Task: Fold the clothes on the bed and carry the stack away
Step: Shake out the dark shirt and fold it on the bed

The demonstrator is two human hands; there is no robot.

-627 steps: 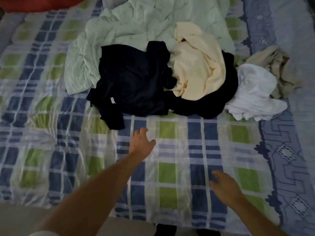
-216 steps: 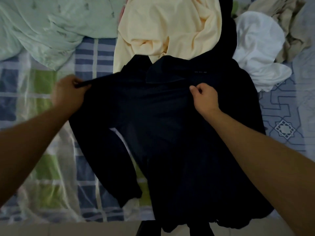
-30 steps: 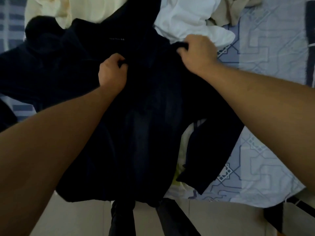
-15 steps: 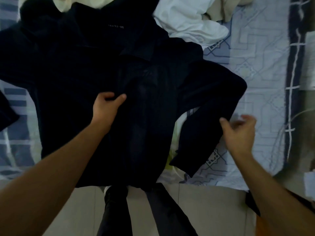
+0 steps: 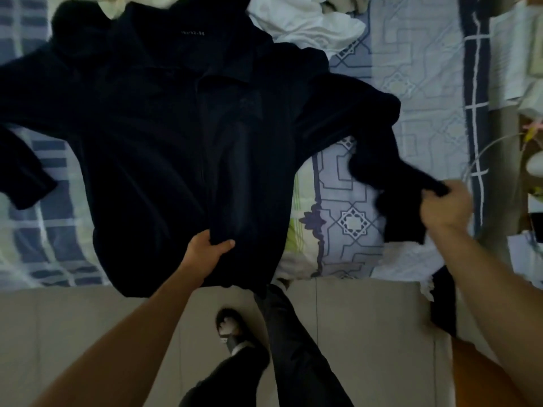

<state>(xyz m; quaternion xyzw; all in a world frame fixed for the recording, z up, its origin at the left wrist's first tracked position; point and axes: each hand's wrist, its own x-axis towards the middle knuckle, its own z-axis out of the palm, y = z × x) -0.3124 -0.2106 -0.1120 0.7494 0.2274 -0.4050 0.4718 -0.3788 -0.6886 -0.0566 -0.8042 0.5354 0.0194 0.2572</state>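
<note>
A dark navy long-sleeved shirt (image 5: 164, 136) lies spread front-up across the near edge of the bed (image 5: 411, 92), collar at the far end, hem hanging over the edge. My left hand (image 5: 207, 255) pinches the shirt's front near the hem. My right hand (image 5: 443, 205) grips the cuff of its right sleeve (image 5: 382, 160) and holds it out to the right, off the bed. The other sleeve lies at the left edge of view. A white garment (image 5: 305, 22) lies crumpled beyond the collar.
A cream garment (image 5: 110, 4) and a beige one (image 5: 346, 2) peek in at the top. The bed's right side meets a cluttered area with papers (image 5: 517, 54). Below the bed edge is tiled floor (image 5: 73, 333) with my legs and a sandalled foot (image 5: 232, 330).
My right hand has taken hold of the right sleeve's cuff and pulled it out to the right. My left hand slid down the shirt front toward the hem.
</note>
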